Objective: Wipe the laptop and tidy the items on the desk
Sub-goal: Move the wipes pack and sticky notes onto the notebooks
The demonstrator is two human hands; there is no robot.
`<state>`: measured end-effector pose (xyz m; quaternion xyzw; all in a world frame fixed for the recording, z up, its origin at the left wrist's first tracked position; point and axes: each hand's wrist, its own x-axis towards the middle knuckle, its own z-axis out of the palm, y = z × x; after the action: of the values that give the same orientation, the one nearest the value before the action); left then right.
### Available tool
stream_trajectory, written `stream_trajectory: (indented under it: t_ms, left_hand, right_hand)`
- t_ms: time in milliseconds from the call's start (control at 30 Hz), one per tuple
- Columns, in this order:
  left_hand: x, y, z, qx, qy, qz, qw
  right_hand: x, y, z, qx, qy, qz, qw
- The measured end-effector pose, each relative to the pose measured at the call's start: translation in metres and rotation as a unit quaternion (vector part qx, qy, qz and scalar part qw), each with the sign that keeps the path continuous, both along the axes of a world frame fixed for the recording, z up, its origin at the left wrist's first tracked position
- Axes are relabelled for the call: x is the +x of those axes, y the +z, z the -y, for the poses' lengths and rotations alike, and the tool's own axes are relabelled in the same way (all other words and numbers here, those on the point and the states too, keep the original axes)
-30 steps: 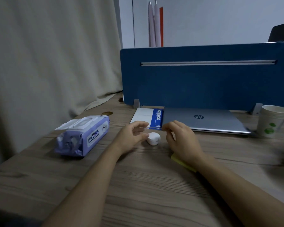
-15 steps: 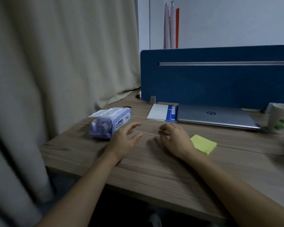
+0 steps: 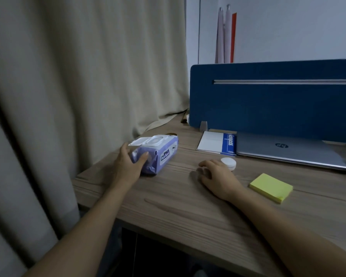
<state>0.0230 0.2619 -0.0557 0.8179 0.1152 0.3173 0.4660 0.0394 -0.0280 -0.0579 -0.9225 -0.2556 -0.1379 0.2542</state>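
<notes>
A purple pack of wet wipes (image 3: 162,153) with its white lid flipped up lies near the desk's left edge. My left hand (image 3: 128,164) grips its near end, thumb on top. My right hand (image 3: 218,176) rests palm down on the desk with its fingers curled under, holding nothing. A small white round case (image 3: 229,162) sits just beyond its knuckles. The closed silver laptop (image 3: 288,150) lies at the back against the blue divider, with a white and blue notebook (image 3: 218,143) to its left. A yellow sticky-note pad (image 3: 271,186) lies to the right of my right hand.
The blue divider panel (image 3: 268,102) stands along the back of the wooden desk (image 3: 188,208). A beige curtain (image 3: 78,86) hangs close along the left edge. The desk's front edge runs diagonally under my forearms.
My left hand moved left and took hold of the wipes pack. My right hand stayed on the desk. The view swung left, so the paper cup is out of frame.
</notes>
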Motion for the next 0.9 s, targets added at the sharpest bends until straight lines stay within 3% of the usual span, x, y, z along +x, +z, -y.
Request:
stream_trajectory:
  t_ms: [200, 333, 467, 700, 800, 900]
  left_hand:
    - [0.025, 0.002, 0.008, 0.038, -0.066, 0.064, 0.995]
    - [0.022, 0.006, 0.013, 0.172, -0.085, 0.093, 0.977]
    - [0.019, 0.008, 0.021, 0.335, -0.078, 0.084, 0.935]
    - [0.033, 0.012, 0.03, 0.361, -0.061, 0.05, 0.929]
    - [0.037, 0.01, 0.041, 0.357, -0.072, 0.056, 0.93]
    - [0.039, 0.008, 0.058, 0.359, -0.096, 0.062, 0.926]
  right_hand:
    - [0.026, -0.005, -0.003, -0.03, 0.013, 0.023, 0.999]
    - [0.042, -0.004, -0.006, -0.034, 0.016, 0.026, 0.999]
    - [0.048, -0.005, -0.009, -0.05, 0.023, 0.02, 0.998]
    - [0.04, -0.004, -0.007, -0.052, 0.015, 0.043, 0.998]
    - [0.038, -0.005, 0.002, -0.114, -0.057, 0.101, 0.987]
    - [0.042, -0.004, 0.026, -0.138, -0.147, 0.024, 0.979]
